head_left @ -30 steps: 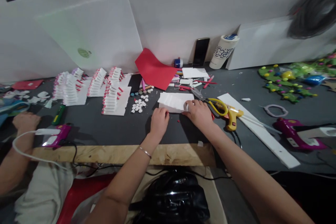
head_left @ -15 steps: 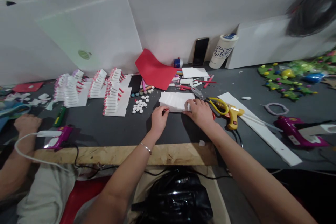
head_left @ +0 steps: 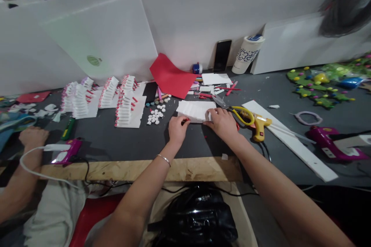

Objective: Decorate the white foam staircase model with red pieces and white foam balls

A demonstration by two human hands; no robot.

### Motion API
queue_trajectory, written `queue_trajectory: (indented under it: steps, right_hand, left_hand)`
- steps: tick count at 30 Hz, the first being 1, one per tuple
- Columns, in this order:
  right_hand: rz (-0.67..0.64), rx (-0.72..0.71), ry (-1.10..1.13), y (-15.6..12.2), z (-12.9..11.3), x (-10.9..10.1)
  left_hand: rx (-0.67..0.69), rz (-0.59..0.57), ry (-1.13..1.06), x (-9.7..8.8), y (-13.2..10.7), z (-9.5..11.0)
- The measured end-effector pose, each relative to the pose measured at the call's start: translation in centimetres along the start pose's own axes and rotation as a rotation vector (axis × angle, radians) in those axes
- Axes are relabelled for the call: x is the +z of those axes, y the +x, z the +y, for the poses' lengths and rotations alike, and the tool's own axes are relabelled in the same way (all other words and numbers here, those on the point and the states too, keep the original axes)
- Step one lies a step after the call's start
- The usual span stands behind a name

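Note:
A white folded paper or foam piece (head_left: 193, 109), stepped along its front, lies on the dark table between my hands. My left hand (head_left: 177, 128) is closed in a pinch at its front left edge, on a small red piece (head_left: 187, 119) mostly hidden by the fingers. The fingers of my right hand (head_left: 222, 123) are curled onto the right end of the white piece and grip it. A tiny red scrap (head_left: 206, 136) lies on the table just in front. Left of my left hand is a cluster of small white discs (head_left: 155, 115).
Stepped white pieces with red tips (head_left: 124, 112) stand at left. Yellow-handled pliers (head_left: 242, 115) and a yellow glue gun (head_left: 261, 128) lie right of my right hand, near a long white strip (head_left: 292, 142). Behind are red sheet (head_left: 172, 77), phone (head_left: 222, 56) and cup (head_left: 246, 54). A co-worker's hand (head_left: 34, 137) rests far left.
My left hand's fingertips have shifted slightly right along the white piece's front edge. The tiny red scrap now shows on the table. My right hand keeps its place on the white piece.

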State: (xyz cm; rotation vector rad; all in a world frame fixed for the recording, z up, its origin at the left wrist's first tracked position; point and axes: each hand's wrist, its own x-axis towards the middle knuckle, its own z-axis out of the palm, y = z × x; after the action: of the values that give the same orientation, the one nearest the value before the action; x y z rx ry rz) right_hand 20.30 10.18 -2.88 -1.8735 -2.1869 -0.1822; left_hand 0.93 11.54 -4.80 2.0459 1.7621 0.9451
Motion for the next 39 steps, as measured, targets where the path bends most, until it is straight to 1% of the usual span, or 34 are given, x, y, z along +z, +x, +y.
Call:
queue_trajectory:
  steps: [3, 5, 10, 15, 19, 25, 30, 35, 39]
  right_hand:
    - [0.003, 0.007, 0.008, 0.0, 0.0, 0.01]
    - [0.004, 0.009, 0.013, -0.02, -0.01, 0.02]
    - [-0.003, 0.011, 0.01, -0.05, -0.05, 0.03]
    - [-0.001, 0.015, 0.01, -0.07, -0.04, 0.08]
    - [0.005, 0.011, 0.011, -0.08, 0.0, 0.14]
    - [-0.002, 0.009, 0.015, -0.1, 0.09, 0.29]
    - [-0.011, 0.015, 0.006, -0.08, 0.07, 0.24]
    - [-0.005, 0.016, 0.008, -0.11, 0.03, 0.28]
    - [0.003, 0.009, 0.011, -0.12, 0.11, 0.4]
  left_hand:
    - [0.02, 0.013, 0.031, -0.05, 0.11, -0.02]
    - [0.015, 0.027, 0.014, -0.12, 0.09, -0.03]
    - [-0.043, 0.063, -0.054, -0.35, -0.19, -0.04]
    - [-0.052, 0.04, -0.066, -0.34, -0.09, -0.09]
    - [-0.038, 0.042, -0.02, -0.1, 0.14, -0.22]
    - [-0.137, 0.058, 0.135, 0.07, 0.23, -0.36]
    - [-0.149, 0.043, 0.151, 0.02, 0.23, -0.24]
    - [-0.176, -0.006, 0.18, -0.17, 0.22, 0.19]
    - [-0.151, 0.001, 0.188, -0.12, 0.17, 0.13]
